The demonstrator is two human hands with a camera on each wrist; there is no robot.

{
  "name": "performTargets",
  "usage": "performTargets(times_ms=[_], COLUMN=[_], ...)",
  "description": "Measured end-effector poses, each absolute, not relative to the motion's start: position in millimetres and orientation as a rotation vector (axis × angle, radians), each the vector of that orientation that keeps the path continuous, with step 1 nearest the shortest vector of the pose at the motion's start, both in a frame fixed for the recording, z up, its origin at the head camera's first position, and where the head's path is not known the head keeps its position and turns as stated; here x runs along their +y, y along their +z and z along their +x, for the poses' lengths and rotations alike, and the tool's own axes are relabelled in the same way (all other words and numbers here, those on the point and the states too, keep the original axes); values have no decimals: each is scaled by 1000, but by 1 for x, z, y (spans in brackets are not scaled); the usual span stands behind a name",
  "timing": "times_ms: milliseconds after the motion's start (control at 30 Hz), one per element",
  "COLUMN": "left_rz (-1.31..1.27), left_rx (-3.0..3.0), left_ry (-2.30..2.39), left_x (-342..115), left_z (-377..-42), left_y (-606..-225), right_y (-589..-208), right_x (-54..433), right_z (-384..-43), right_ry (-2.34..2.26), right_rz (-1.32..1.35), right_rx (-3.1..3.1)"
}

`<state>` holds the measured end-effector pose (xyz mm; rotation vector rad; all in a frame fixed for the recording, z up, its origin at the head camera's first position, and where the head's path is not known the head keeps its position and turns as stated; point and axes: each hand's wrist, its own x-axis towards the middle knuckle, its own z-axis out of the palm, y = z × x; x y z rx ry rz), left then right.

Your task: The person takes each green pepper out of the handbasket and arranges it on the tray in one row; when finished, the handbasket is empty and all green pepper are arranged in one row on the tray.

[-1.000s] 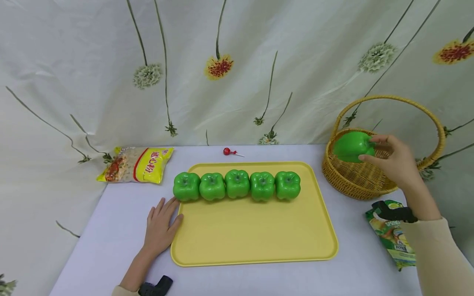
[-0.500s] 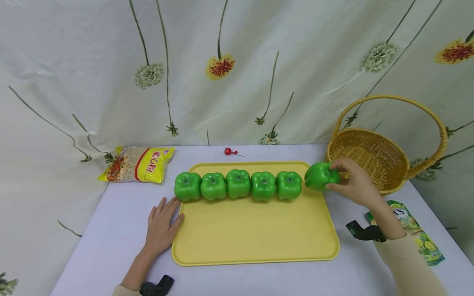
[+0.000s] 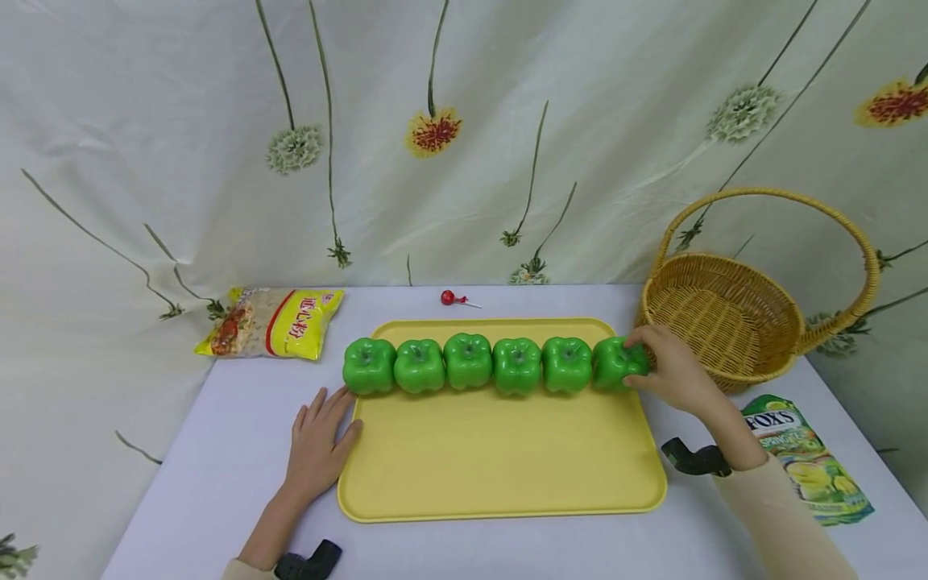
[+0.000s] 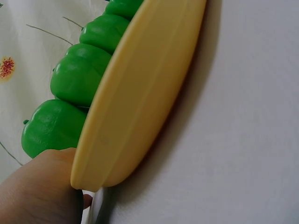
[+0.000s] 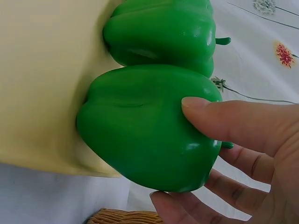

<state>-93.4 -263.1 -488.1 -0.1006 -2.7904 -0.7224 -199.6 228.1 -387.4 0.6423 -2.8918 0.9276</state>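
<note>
My right hand (image 3: 670, 364) holds a green bell pepper (image 3: 615, 362) at the right end of a row of several green bell peppers (image 3: 467, 360) along the back of a yellow tray (image 3: 500, 459). In the right wrist view the thumb lies on one side of that pepper (image 5: 149, 126) and the fingers curl round its stem end; it touches its neighbour. Over at the tray's left edge, my left hand (image 3: 315, 443) rests with fingers stretched out, their tips near the leftmost pepper (image 3: 370, 366). In the left wrist view the back of that hand (image 4: 42, 186) shows beside the tray rim.
A wicker basket (image 3: 725, 314) with a tall handle stands at the back right. Below it lies a green Fox's packet (image 3: 812, 463), partly behind the right forearm. A yellow food bag (image 3: 271, 322) is at the back left, and a red lollipop (image 3: 449, 298) lies behind the tray.
My right hand has carried the pepper from the basket leftward and down to the row's right end, where it now sits against the neighbouring pepper. The left hand has stayed put.
</note>
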Motion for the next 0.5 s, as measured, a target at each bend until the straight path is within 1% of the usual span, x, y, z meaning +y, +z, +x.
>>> performTargets(times_ms=[500], left_rz=[-118], left_rx=[-2757], left_ry=[-721], left_x=[-265], left_z=[-93], left_y=[-491], right_y=[-391], right_x=[223], right_z=[-198], right_ry=[887], right_rz=[674], right_rx=[-2886])
